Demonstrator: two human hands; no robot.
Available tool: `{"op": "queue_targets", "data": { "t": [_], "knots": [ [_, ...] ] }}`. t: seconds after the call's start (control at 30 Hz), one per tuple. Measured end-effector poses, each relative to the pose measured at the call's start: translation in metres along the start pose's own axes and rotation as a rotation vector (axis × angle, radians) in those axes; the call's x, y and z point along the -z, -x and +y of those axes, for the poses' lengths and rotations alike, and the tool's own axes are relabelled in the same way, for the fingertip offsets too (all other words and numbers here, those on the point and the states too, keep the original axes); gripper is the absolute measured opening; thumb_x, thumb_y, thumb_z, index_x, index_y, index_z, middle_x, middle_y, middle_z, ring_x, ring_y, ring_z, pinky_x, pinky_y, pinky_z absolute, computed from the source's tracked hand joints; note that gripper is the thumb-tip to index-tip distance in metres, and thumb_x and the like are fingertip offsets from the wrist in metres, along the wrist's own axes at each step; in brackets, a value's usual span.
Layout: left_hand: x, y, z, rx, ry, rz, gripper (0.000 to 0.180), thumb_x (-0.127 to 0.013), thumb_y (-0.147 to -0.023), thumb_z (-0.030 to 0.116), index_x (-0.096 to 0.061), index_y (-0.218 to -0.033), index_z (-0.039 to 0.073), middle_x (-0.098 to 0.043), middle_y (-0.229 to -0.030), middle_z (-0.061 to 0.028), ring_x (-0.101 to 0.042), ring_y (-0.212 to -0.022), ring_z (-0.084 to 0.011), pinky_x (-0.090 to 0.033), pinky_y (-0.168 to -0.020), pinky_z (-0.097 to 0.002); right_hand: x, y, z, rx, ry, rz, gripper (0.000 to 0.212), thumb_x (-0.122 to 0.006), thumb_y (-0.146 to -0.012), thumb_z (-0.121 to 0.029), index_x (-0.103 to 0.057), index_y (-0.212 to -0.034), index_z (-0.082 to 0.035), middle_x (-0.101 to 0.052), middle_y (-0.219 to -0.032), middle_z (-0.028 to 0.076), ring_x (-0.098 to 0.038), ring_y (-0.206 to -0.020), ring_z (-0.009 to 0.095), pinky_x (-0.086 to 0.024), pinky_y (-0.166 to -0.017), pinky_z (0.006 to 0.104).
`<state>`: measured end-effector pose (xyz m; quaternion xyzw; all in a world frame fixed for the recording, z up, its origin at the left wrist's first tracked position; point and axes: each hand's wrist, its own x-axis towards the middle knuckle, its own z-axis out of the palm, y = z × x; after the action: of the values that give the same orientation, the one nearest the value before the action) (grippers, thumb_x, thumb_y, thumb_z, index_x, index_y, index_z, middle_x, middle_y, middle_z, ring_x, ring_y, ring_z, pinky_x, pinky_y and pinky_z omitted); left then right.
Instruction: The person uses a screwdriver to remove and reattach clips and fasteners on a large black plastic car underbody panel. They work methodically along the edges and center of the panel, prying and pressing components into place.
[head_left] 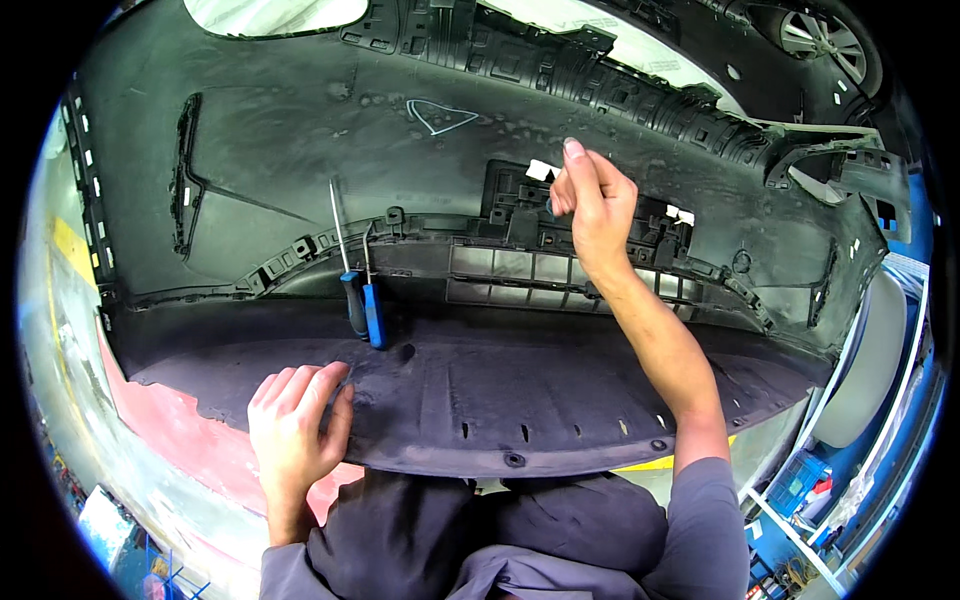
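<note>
A large black car bumper cover [400,160] lies inner side up in front of me. My left hand [297,425] rests on the near left part of its dark lower panel [470,380], fingers side by side and thumb apart. My right hand [598,205] is raised over the grille section, fingers curled in and thumb upward. A speck of blue shows by its fingers, but what they hold, if anything, is hidden. Left of the grille [520,265] lie a screwdriver [355,300] with a dark blue handle and a hooked pick [374,315] with a bright blue handle.
A light-coloured triangle outline [440,118] lies on the bumper cover's inner face. To the right is a blue rack [900,420] with a grey panel [865,360] and a blue basket [798,482]. A car wheel [822,42] shows at the far right.
</note>
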<state>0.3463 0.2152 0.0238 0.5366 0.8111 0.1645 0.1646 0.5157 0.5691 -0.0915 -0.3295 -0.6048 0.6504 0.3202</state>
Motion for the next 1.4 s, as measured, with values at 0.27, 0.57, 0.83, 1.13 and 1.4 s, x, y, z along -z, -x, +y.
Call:
{"op": "queue_targets", "data": {
  "t": [0.27, 0.57, 0.83, 1.13, 1.4],
  "knots": [
    [-0.001, -0.002, -0.001, 0.036, 0.031, 0.021, 0.02, -0.08, -0.09, 0.009, -0.077, -0.109, 0.004, -0.074, -0.092, -0.0106, -0.07, -0.081, -0.0334, -0.054, -0.075, -0.0422, 0.035, -0.017, -0.021, -0.057, 0.319, -0.574, 0.049, -0.074, -0.111, -0.03, -0.066, -0.071, -0.004, -0.063, -0.063, 0.001, -0.059, -0.063, 0.007, -0.045, -0.06, 0.0291],
    [-0.001, -0.005, 0.005, 0.056, 0.033, 0.013, 0.018, -0.079, -0.092, 0.009, -0.077, -0.109, 0.004, -0.075, -0.092, -0.0106, -0.072, -0.083, -0.0335, -0.055, -0.076, -0.0423, 0.051, -0.019, -0.004, -0.113, -0.229, -0.619, 0.06, -0.064, -0.117, -0.031, -0.054, -0.063, -0.007, -0.052, -0.057, 0.003, -0.049, -0.053, 0.015, -0.043, -0.055, 0.0336],
    [0.0, -0.004, 0.008, 0.05, 0.039, 0.015, 0.016, -0.076, -0.093, 0.003, -0.077, -0.109, 0.001, -0.075, -0.091, -0.0134, -0.074, -0.082, -0.0347, -0.056, -0.077, -0.0414, 0.008, 0.007, -0.011, 0.01, 0.061, -0.135, 0.068, -0.065, -0.116, -0.044, -0.057, -0.061, -0.005, -0.057, -0.061, -0.002, -0.051, -0.062, 0.006, -0.043, -0.061, 0.0309],
    [-0.001, 0.0, 0.008, 0.08, 0.037, 0.008, 0.017, -0.078, -0.093, 0.01, -0.077, -0.109, 0.005, -0.076, -0.093, -0.0103, -0.074, -0.084, -0.0332, -0.057, -0.078, -0.0427, 0.044, -0.023, -0.024, -0.196, 0.016, -0.739, 0.069, -0.07, -0.114, -0.035, -0.05, -0.054, -0.008, -0.042, -0.051, -0.004, -0.036, -0.048, 0.008, -0.028, -0.047, 0.0334],
    [-0.001, 0.0, 0.009, 0.068, 0.04, 0.016, 0.017, -0.079, -0.093, 0.011, -0.077, -0.109, 0.006, -0.076, -0.093, -0.0101, -0.074, -0.085, -0.0331, -0.057, -0.078, -0.0425, 0.017, 0.013, -0.001, 0.017, -0.12, -0.216, 0.075, -0.058, -0.119, -0.045, -0.054, -0.055, -0.006, -0.051, -0.053, 0.0, -0.051, -0.052, 0.012, -0.041, -0.054, 0.0342]
  ]
}}
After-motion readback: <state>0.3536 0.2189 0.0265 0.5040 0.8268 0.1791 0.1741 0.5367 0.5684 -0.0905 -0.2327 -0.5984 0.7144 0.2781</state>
